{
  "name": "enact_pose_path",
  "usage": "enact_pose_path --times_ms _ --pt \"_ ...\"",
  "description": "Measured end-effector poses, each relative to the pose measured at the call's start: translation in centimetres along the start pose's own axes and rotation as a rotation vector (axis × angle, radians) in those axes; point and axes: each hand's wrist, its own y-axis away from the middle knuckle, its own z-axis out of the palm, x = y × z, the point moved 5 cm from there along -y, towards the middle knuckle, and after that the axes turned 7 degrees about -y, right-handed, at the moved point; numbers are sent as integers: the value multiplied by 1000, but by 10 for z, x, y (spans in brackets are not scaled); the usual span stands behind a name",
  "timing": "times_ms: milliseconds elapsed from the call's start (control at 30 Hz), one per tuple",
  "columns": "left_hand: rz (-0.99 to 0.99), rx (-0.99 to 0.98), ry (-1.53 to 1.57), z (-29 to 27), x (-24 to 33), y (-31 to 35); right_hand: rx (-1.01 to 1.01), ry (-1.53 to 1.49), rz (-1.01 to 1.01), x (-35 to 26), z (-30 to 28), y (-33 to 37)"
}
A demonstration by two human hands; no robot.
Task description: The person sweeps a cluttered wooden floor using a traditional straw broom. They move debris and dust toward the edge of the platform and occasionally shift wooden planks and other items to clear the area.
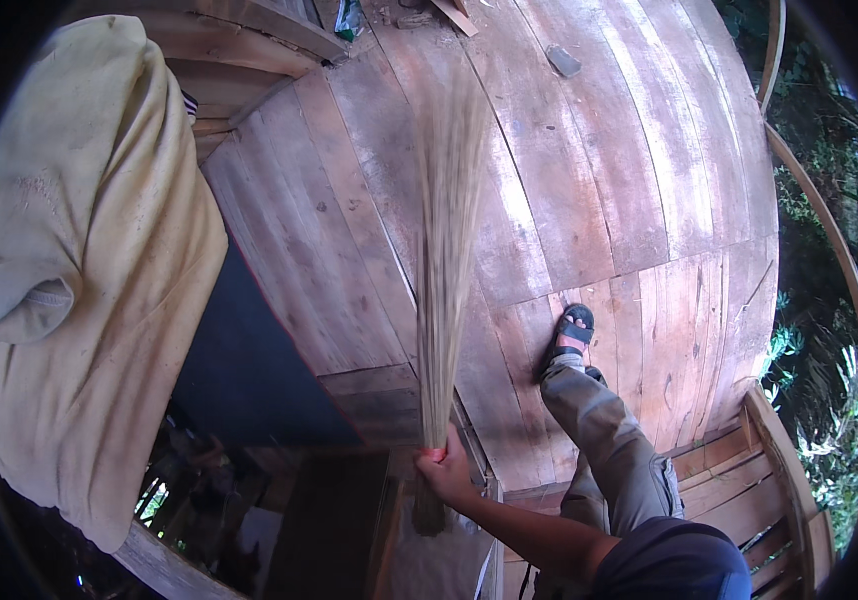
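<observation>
My right hand [446, 474] is closed around a stick broom [439, 350] at its red binding [431, 454]. The bundle of thin pale sticks stretches away from me above the plank floor [349, 200]. Its far tips spread out and are smeared by motion, so I cannot tell whether they touch the boards. A short butt of the bundle shows below my fist. My right arm reaches leftward from a dark sleeve. My left hand is out of view.
A tan cloth [89, 270] hangs at the left beside a dark blue panel [249, 350]. My sandalled foot [574, 328] stands on the planks. A wooden slatted rail [784, 490] and greenery border the right side. A flat grey piece [563, 61] lies on the far boards.
</observation>
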Motion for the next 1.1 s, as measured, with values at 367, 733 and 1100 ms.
enact_pose_path --times_ms 367,733,1100 --pt "43 -13 76 -13 13 24 234 200 -55 15 -113 -246" --pt "107 -107 119 -29 45 35 544 -10 -284 -150 -285 12" --pt "182 -102 131 -32 36 41 -138 507 58 -13 -142 -1"
